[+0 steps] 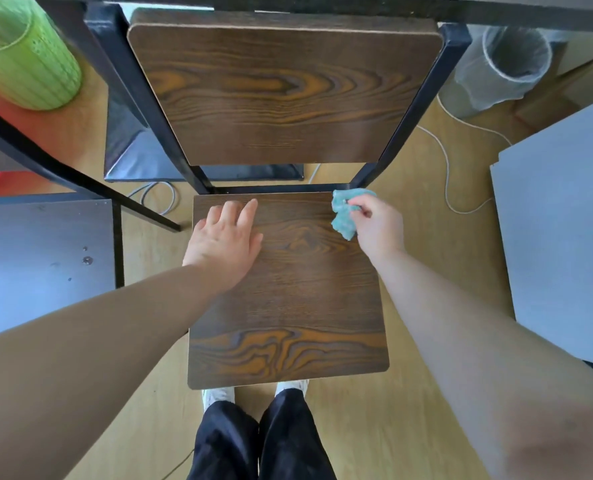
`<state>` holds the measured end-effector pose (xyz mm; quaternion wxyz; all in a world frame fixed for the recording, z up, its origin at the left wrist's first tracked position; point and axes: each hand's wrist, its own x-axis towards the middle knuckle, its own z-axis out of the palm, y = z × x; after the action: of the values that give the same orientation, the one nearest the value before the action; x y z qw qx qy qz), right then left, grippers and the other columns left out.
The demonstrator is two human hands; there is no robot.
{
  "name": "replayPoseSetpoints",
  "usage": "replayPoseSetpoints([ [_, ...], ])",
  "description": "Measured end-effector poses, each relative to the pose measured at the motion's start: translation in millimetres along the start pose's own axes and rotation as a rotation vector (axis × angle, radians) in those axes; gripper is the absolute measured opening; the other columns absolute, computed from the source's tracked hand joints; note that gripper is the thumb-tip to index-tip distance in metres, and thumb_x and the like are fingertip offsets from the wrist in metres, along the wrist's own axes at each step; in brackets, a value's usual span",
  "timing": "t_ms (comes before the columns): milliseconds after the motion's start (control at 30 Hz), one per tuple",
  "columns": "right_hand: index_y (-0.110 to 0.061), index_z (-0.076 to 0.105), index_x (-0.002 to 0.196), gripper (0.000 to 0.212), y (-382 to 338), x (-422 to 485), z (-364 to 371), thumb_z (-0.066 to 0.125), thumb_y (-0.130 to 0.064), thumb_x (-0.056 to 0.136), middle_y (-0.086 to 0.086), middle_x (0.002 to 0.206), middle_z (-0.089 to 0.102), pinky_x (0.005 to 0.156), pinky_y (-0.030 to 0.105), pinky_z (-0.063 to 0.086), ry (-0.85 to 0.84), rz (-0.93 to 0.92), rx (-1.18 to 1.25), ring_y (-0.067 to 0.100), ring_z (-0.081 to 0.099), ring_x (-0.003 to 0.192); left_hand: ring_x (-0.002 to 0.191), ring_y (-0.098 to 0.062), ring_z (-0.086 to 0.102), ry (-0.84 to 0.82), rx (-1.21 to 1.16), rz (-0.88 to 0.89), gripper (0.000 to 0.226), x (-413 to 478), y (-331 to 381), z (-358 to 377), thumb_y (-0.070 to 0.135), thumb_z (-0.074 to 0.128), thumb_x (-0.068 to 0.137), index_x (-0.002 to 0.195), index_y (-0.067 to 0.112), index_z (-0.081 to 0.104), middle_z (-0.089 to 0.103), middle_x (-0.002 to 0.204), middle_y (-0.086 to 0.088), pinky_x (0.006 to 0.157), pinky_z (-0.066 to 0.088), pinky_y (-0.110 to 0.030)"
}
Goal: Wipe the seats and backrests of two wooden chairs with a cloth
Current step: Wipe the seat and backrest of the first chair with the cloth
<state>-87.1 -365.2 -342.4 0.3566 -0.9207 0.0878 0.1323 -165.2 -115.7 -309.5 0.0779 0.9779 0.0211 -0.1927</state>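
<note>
A wooden chair stands in front of me, its dark grained seat [288, 306] below and its backrest [281, 91] above, held by a black metal frame [416, 105]. My left hand [225, 240] rests flat on the seat's far left part with the fingers straight. My right hand [379, 226] grips a crumpled teal cloth [345, 213] at the seat's far right corner, next to the frame post. A second chair's seat [38, 258], dark and glossy, shows at the left edge.
A green perforated bin [24, 60] stands at the top left and a bin with a clear liner [509, 64] at the top right. A white cable [447, 168] trails over the wooden floor. A grey panel [565, 220] is on the right. A table edge [357, 8] runs overhead.
</note>
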Motion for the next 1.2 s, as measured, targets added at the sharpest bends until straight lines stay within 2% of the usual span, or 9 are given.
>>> replayPoseSetpoints([
  [33, -0.022, 0.068, 0.106, 0.016, -4.1, -10.1, 1.6, 0.06, -0.015, 0.094, -0.005, 0.108, 0.065, 0.07, 0.007, 0.046, -0.014, 0.016, 0.059, 0.01, 0.061, 0.097, 0.128, -0.031, 0.036, -0.009, -0.003, -0.005, 0.06, -5.1, -0.8, -1.5, 0.045, 0.031, 0.101, 0.152, 0.02, 0.014, 0.036, 0.143, -0.009, 0.105, 0.037, -0.045],
  [100, -0.026, 0.067, 0.107, 0.018, -14.4, -31.1, 5.1, 0.062, -0.015, 0.093, -0.006, 0.111, 0.064, 0.08, 0.023, 0.057, -0.042, 0.067, 0.189, 0.011, 0.062, 0.103, 0.128, -0.031, 0.037, -0.034, -0.034, -0.01, 0.058, -13.8, 0.5, -6.0, 0.045, 0.03, 0.101, 0.152, 0.021, 0.015, 0.038, 0.143, -0.009, 0.105, 0.037, -0.044],
  [167, -0.028, 0.066, 0.107, 0.022, -24.2, -52.1, 10.3, 0.064, -0.013, 0.092, -0.008, 0.111, 0.063, 0.082, 0.031, 0.059, -0.07, 0.11, 0.291, 0.011, 0.062, 0.105, 0.129, -0.03, 0.038, -0.071, -0.074, -0.002, 0.055, -19.9, 4.7, -10.7, 0.043, 0.029, 0.102, 0.151, 0.021, 0.019, 0.041, 0.142, -0.008, 0.104, 0.037, -0.044],
  [400, -0.025, 0.066, 0.104, 0.023, -44.6, -109.8, 32.8, 0.062, -0.006, 0.092, -0.001, 0.111, 0.065, 0.075, 0.031, 0.061, -0.175, 0.128, 0.523, 0.013, 0.065, 0.101, 0.127, -0.029, 0.04, -0.105, -0.21, 0.079, 0.045, -35.6, 9.6, -8.2, 0.038, 0.034, 0.102, 0.142, 0.018, 0.041, 0.052, 0.135, -0.007, 0.103, 0.038, -0.042],
  [500, -0.021, 0.066, 0.108, 0.021, -44.2, -123.7, 41.9, 0.062, -0.007, 0.093, -0.002, 0.11, 0.066, 0.076, 0.032, 0.061, -0.213, 0.122, 0.509, 0.012, 0.066, 0.1, 0.122, -0.027, 0.045, -0.084, -0.281, 0.114, 0.04, -40.8, 6.2, 0.2, 0.035, 0.036, 0.102, 0.137, 0.019, 0.049, 0.056, 0.131, -0.004, 0.099, 0.041, -0.041],
  [633, -0.021, 0.066, 0.112, 0.021, -40.3, -132.9, 52.8, 0.06, -0.011, 0.094, -0.004, 0.109, 0.067, 0.079, 0.034, 0.06, -0.214, 0.043, 0.383, 0.01, 0.066, 0.098, 0.104, -0.023, 0.051, -0.028, -0.461, 0.1, 0.03, -47.0, 4.5, 6.3, 0.028, 0.039, 0.102, 0.122, 0.016, 0.058, 0.063, 0.11, -0.002, 0.081, 0.042, -0.034],
  [767, -0.024, 0.066, 0.11, 0.021, -35.9, -137.5, 62.8, 0.061, -0.014, 0.093, -0.006, 0.106, 0.068, 0.083, 0.036, 0.059, -0.21, -0.003, 0.293, 0.008, 0.066, 0.096, 0.088, -0.018, 0.054, -0.036, -0.568, 0.034, 0.026, -49.0, 2.2, 8.9, 0.034, 0.042, 0.101, 0.112, 0.019, 0.061, 0.061, 0.099, 0.001, 0.072, 0.044, -0.031],
  [867, -0.024, 0.067, 0.11, 0.02, -35.4, -140.6, 66.5, 0.062, -0.015, 0.092, -0.005, 0.103, 0.068, 0.082, 0.034, 0.058, -0.198, -0.034, 0.227, 0.006, 0.065, 0.092, 0.08, -0.009, 0.054, -0.066, -0.612, 0.004, 0.024, -49.3, 0.0, 11.8, 0.038, 0.045, 0.1, 0.112, 0.024, 0.061, 0.061, 0.097, 0.006, 0.063, 0.042, -0.023],
  [1200, -0.022, 0.068, 0.111, 0.02, -31.2, -142.8, 70.3, 0.06, -0.017, 0.094, -0.01, 0.099, 0.069, 0.083, 0.037, 0.058, -0.176, 0.003, 0.282, 0.006, 0.065, 0.093, 0.069, -0.006, 0.054, -0.059, -0.638, -0.053, 0.017, -44.7, -4.9, 12.4, 0.031, 0.047, 0.101, 0.102, 0.025, 0.063, 0.058, 0.08, 0.014, 0.054, 0.037, -0.021],
])
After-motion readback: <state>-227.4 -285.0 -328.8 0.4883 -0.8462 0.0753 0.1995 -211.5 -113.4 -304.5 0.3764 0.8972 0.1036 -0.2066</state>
